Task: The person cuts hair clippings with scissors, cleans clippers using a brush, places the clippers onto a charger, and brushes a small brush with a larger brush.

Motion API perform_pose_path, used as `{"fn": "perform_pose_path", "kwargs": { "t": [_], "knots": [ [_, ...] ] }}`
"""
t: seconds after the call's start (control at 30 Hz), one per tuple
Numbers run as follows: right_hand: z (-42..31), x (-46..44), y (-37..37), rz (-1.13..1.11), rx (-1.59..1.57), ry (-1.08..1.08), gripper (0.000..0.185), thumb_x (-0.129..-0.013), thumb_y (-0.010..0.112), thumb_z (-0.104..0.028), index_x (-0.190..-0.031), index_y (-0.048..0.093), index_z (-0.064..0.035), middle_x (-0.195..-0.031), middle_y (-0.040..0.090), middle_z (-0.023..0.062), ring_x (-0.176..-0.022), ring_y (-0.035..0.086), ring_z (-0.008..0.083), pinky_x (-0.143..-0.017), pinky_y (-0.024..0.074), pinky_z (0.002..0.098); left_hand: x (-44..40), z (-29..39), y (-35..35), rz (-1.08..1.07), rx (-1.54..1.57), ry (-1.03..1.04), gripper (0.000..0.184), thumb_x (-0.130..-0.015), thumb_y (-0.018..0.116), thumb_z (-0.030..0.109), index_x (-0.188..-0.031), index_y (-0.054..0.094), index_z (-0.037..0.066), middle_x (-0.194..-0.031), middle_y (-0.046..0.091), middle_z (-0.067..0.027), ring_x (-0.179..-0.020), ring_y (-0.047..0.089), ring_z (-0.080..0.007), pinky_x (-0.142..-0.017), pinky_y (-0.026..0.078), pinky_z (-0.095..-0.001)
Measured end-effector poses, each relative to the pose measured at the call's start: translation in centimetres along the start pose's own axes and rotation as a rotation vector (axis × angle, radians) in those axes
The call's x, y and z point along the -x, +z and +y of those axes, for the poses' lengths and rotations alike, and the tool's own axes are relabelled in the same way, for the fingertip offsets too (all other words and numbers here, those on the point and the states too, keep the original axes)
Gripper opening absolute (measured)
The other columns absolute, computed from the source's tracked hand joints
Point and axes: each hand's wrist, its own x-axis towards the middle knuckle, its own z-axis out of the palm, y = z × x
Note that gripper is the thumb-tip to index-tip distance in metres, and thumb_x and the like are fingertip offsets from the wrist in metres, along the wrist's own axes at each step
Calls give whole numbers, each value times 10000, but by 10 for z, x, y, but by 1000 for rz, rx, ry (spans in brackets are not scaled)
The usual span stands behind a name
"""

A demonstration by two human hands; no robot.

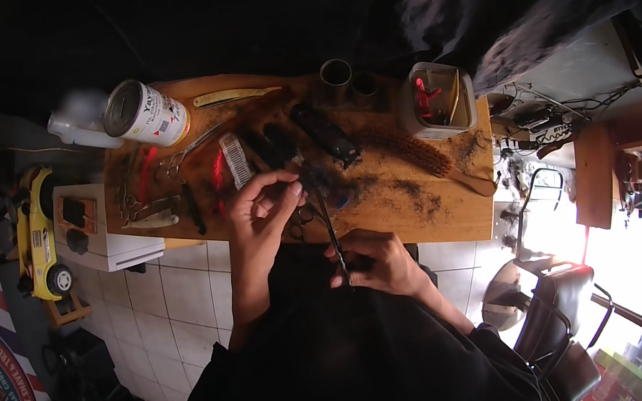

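Between my two hands runs a long, thin dark tool (333, 236), slightly tilted from upright; its exact kind I cannot make out. My left hand (264, 213) pinches near its upper end with thumb and forefinger. Lower down, my right hand (379, 260) is closed around its bottom part. Scissor handles (301, 221) lie at the table edge, just beyond my left fingers. A white comb (235, 160) rests behind my left hand. Farther back lies a black hair clipper (324, 134), and to its right a brown bristle brush (413, 155) with a wooden handle.
The wooden table (454, 214) has dark hair clippings scattered on it. A printed can (149, 114) and a folded razor (236, 95) are at the back left. At the right stands a white tub (438, 98) with small tools. A barber chair (555, 315) stands at lower right.
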Motion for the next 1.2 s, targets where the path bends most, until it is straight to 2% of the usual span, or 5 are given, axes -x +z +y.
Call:
{"fn": "perform_pose_path", "kwargs": {
  "t": [0.2, 0.33, 0.57, 0.9, 1.2],
  "knots": [
    [-1, -2, -2, -23, -90, -35, 490, -706, 847, -239, -1091, 662, 1, -983, 672, 127, -835, 675, 218, -713, 546, 322, 1, 3, 0, -77, -48, -53, 146, -881, 679, 26, -1017, 649, -16, -845, 673, -38, -778, 640, -74, -707, 515, -200],
    [1, -1, 0, 2, -134, -30, 491, -707, 846, -247, -1091, 662, -3, -986, 675, 125, -835, 676, 219, -722, 547, 327, 2, -3, -2, -169, -172, -16, 118, -874, 686, 15, -990, 666, 3, -688, 545, 92, -578, 390, 51, -500, 263, -142],
    [3, 2, -1, 0, -62, 4, 471, -718, 842, -248, -1076, 662, -2, -983, 679, 117, -812, 684, 206, -726, 550, 315, 2, 1, -2, -142, -57, -83, 155, -887, 670, 28, -1032, 634, -15, -873, 672, -45, -801, 648, -86, -745, 543, -220],
    [8, 4, -7, -199, -867, -29, 703, -736, 822, -423, -1142, 581, 97, -1026, 621, 160, -841, 656, 225, -736, 502, 295, 1, 10, 4, -64, -20, -48, 167, -889, 656, 5, -1050, 622, -27, -901, 667, -58, -813, 647, -96, -741, 536, -216],
    [31, 18, -19, -349, -886, 82, 727, -701, 840, -436, -1145, 596, 86, -993, 642, 141, -773, 660, 170, -685, 512, 282, 1, 8, 6, -60, 13, -57, 177, -879, 662, -7, -1046, 613, -35, -900, 664, -75, -811, 651, -110, -756, 543, -229]
  ]
}}
